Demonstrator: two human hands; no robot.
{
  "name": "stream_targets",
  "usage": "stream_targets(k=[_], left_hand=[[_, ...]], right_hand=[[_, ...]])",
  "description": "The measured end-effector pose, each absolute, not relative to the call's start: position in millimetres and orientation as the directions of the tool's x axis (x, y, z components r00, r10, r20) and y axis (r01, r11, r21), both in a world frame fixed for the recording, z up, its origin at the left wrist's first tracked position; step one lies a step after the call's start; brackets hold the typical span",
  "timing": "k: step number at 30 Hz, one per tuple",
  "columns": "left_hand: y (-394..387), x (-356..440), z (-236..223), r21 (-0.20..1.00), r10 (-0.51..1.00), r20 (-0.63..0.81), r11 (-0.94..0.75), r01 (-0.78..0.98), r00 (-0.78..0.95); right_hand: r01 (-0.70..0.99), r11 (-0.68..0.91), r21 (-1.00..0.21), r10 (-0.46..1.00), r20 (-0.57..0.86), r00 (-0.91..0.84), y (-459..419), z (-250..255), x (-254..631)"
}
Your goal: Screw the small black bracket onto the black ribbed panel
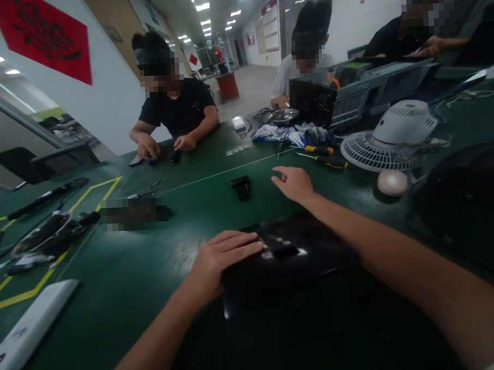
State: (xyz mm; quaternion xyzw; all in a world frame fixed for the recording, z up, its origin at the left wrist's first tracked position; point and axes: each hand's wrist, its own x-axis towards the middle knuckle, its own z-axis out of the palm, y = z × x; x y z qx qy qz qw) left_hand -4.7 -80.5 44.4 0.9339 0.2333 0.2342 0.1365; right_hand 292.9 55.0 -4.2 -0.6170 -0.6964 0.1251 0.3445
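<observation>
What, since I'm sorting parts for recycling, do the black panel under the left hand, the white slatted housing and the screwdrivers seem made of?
Black panel: probably shiny plastic, given its bright glints.
White slatted housing: likely satin plastic, from its even colour and thin ribs.
Screwdrivers: plastic or rubber at the thick yellow-and-black ends; thin shafts probably metal, though blurred.

near side of black panel (271,285) melts into shadow, can't tell where it ends. left hand (217,260) covers part of it, thumb hidden, pale marks too blurry to ID. dark lump (129,212) is pixelated, idk. white bar (36,330) cut off @ left edge tbh.
</observation>
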Motion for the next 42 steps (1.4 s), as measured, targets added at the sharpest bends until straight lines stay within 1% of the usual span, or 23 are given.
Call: stream_targets(k=[3,5,7,10,13,18,22,25,29,31,32,33,35,36,38,40,42], left_hand=[[-74.5,-16.7,33.5,0.218,0.473,0.395,-0.881,0.42,0.787],[-70.0,-30.2,24.2,0.165,0.506,0.388,-0.86,0.482,0.77],[-65.7,-43.4,15.6,0.147,0.573,0.364,-0.814,0.562,0.734],[-60.0,-56.6,8.2,0.212,0.716,0.319,-0.693,0.689,0.621],[-55.2,-60.8,7.9,0.293,0.793,0.291,-0.606,0.739,0.535],[-50.0,-59.2,10.9,0.355,0.838,0.19,-0.545,0.759,0.512],[-50.0,-54.9,16.3,0.356,0.844,0.162,-0.533,0.768,0.511],[-46.3,-50.9,23.5,0.345,0.843,0.161,-0.535,0.771,0.513],[-34.7,-46.0,32.3,0.323,0.834,0.126,-0.546,0.773,0.537],[-28.9,-43.9,32.4,0.314,0.837,0.147,-0.544,0.778,0.527],[-26.5,-43.0,31.0,0.311,0.839,0.163,-0.543,0.78,0.519],[-24.5,-42.2,29.0,0.31,0.839,0.178,-0.543,0.78,0.514],[-21.9,-41.0,24.0,0.309,0.836,0.195,-0.548,0.777,0.513],[-21.3,-40.5,21.7,0.31,0.833,0.202,-0.553,0.773,0.515],[-21.1,-39.3,18.8,0.319,0.827,0.212,-0.562,0.763,0.52],[-21.8,-37.7,18.4,0.333,0.825,0.224,-0.565,0.755,0.518],[-22.7,-35.7,19.6,0.338,0.823,0.226,-0.567,0.751,0.52]], right_hand=[[0.767,0.294,-0.57,0.942,0.309,-0.132,52.7,0.1,269.5],[0.762,0.333,-0.556,0.938,0.282,-0.204,57.5,2.9,253.7],[0.766,0.341,-0.546,0.939,0.245,-0.243,67.5,6.0,239.7],[0.774,0.329,-0.541,0.944,0.181,-0.274,84.9,9.9,225.2],[0.762,0.314,-0.566,0.948,0.143,-0.285,95.2,10.1,219.5],[0.669,0.253,-0.698,0.963,0.113,-0.246,99.6,5.5,226.4],[0.544,0.171,-0.821,0.97,0.045,-0.238,104.1,6.7,237.5],[0.448,0.15,-0.881,0.961,0.023,-0.276,105.7,17.3,245.1],[0.356,0.171,-0.919,0.953,0.062,-0.296,101.2,55.6,253.4],[0.293,0.224,-0.929,0.938,0.125,-0.322,92.7,83.8,259.6],[0.233,0.28,-0.931,0.91,0.18,-0.373,85.8,98.9,263.6],[0.193,0.354,-0.915,0.866,0.243,-0.437,77.1,113.9,268.4],[0.197,0.508,-0.839,0.762,0.331,-0.556,55.0,141.8,278.6],[0.231,0.57,-0.788,0.707,0.327,-0.628,42.8,153.7,283.5],[0.334,0.679,-0.654,0.618,0.264,-0.74,19.9,171.5,291.2],[0.421,0.758,-0.498,0.578,0.214,-0.788,3.0,180.0,295.0],[0.472,0.792,-0.387,0.568,0.185,-0.802,-6.0,179.8,294.6]])
